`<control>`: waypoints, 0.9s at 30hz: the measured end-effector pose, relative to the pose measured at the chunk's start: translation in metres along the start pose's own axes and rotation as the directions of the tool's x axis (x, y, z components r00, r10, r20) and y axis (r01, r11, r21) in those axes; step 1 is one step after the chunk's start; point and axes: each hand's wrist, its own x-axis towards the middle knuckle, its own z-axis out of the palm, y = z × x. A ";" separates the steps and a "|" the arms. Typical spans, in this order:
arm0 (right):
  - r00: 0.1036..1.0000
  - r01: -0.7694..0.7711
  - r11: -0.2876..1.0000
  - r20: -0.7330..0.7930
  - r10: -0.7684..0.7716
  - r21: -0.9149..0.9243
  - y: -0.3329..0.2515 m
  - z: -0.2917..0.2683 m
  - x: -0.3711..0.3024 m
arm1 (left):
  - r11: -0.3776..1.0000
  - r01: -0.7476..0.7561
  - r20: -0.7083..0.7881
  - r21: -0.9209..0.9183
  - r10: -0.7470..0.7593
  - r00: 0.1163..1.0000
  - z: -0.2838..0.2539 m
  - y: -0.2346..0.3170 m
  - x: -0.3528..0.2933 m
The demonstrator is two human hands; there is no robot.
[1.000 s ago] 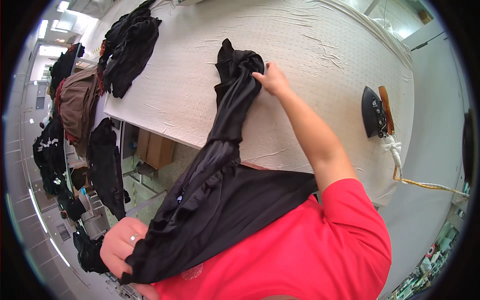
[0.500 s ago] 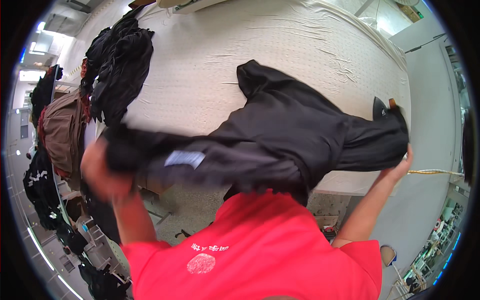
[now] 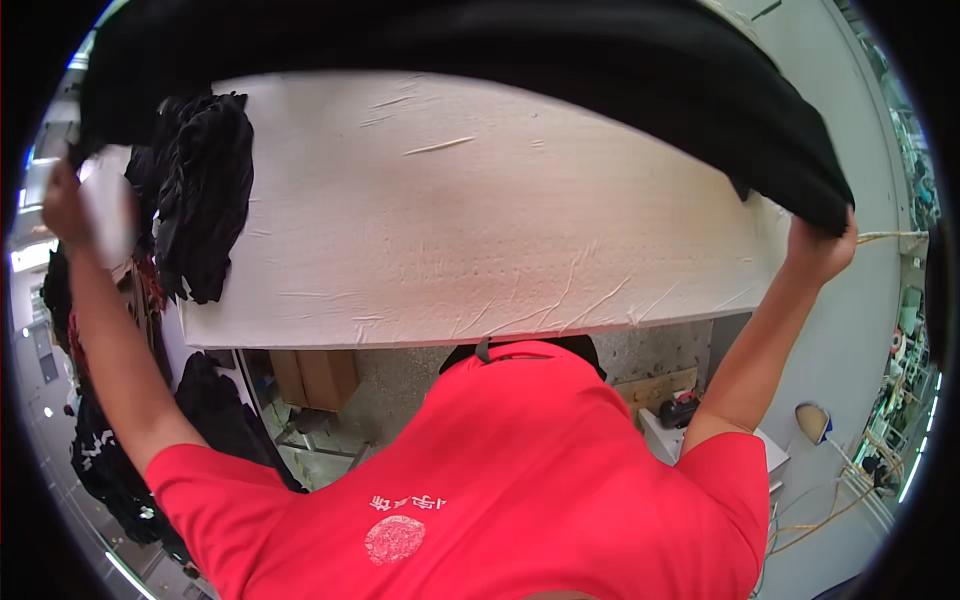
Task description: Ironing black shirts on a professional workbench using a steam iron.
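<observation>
A black garment (image 3: pixel 480 40) is stretched wide in the air across the top of the view, blurred by motion and partly cut off by the upper edge. My right hand (image 3: pixel 825 245) is closed round its right end, with that arm raised and bent outward. At the far left, my left hand (image 3: pixel 70 210) is closed at the garment's other end, its fingers smeared by movement. A pale blurred patch (image 3: pixel 108 215) shows beside that hand; what it is, I cannot make out. Below the raised cloth lies the padded, cream-covered table (image 3: pixel 480 230).
A heap of crumpled black clothes (image 3: pixel 205 195) lies on the table's left end. More black cloth (image 3: pixel 215 410) hangs below it. Under the table are a cardboard box (image 3: pixel 315 378) and a metal frame. Cords (image 3: pixel 820 520) run at the right, and a grey wall (image 3: pixel 850 330) borders that side.
Both hands have spread apart, the left moving far outward and up. The black garment has been lifted off the table and swung up and away, baring the cream cover.
</observation>
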 end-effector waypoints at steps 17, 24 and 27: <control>0.963 -0.039 -0.353 -0.129 0.236 -0.935 0.094 -0.196 -0.077 | 0.664 0.310 0.552 -0.681 0.186 0.813 -0.234 0.464 -0.323; 0.991 0.043 -0.479 -0.024 0.132 -0.877 0.111 -0.186 -0.078 | 0.399 0.596 0.654 -0.697 0.011 0.757 -0.198 0.451 -0.283; 1.000 -0.026 -0.203 -0.029 0.011 -0.979 0.121 -0.189 -0.078 | -0.035 0.884 0.875 -0.466 -0.166 0.455 -0.192 0.441 -0.274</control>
